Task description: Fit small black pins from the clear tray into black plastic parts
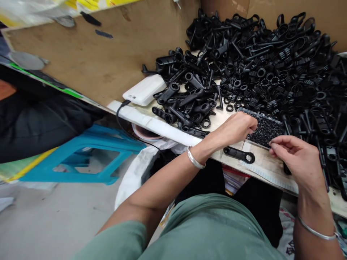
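Note:
A clear shallow tray (267, 126) full of tiny black parts sits near the table's front edge. Over its left end is my left hand (238, 126), fingers curled down; whatever they pinch is hidden. At the tray's right corner my right hand (298, 153) has thumb and forefinger pressed together, and anything between them is too small to name. A flat black plastic arm with a ring end (240, 154) lies on the table just below the tray, apart from both hands.
Black plastic handles and rings are heaped across the back and right of the table (221, 121). A white power bank (145, 89) with a cable lies at the left, beside a cardboard wall (103, 68). A blue stool (89, 155) stands on the floor.

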Demonstrator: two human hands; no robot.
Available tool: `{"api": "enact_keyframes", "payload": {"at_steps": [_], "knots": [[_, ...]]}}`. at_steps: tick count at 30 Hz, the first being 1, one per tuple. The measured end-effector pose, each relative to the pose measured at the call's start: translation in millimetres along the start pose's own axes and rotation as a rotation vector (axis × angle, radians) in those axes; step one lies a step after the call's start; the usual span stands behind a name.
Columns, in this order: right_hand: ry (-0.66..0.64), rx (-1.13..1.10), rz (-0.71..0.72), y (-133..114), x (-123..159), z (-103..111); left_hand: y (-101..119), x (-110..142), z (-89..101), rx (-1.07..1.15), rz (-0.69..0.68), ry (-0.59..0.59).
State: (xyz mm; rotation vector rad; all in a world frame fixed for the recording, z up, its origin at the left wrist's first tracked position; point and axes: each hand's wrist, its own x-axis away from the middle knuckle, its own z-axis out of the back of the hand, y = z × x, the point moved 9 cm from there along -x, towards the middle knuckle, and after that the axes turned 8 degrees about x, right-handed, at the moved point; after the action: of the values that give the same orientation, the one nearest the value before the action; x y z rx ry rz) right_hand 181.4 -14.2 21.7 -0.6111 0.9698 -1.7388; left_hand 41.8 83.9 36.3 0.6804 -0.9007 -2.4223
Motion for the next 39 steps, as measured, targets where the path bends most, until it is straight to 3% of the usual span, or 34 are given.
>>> {"api": "enact_keyframes", "payload": {"at_steps": [8,13,22,32,39], "knots": [[-0.069,-0.370,-0.040,5.3,13.4,-19.9,-6.3,28.9,13.2,0.564,0.137,0.181],[-0.114,-0.347,-0.006,4.4,25.2,-23.2,-9.1,50.3,0.5,0.997,0.264,0.271],[0.042,-0.270,0.003,-8.2,46.7,-13.5,-4.4,79.0,-31.4,1.524,0.442,0.281],[0.120,-0.381,0.177,-21.4,51.3,-30.0,5.2,89.7,-42.9,1.671,0.491,0.312],[0.146,-0.298,0.275,-32.4,53.6,-31.5,4.7,93.0,-46.9,1.650,0.534,0.300]]}}
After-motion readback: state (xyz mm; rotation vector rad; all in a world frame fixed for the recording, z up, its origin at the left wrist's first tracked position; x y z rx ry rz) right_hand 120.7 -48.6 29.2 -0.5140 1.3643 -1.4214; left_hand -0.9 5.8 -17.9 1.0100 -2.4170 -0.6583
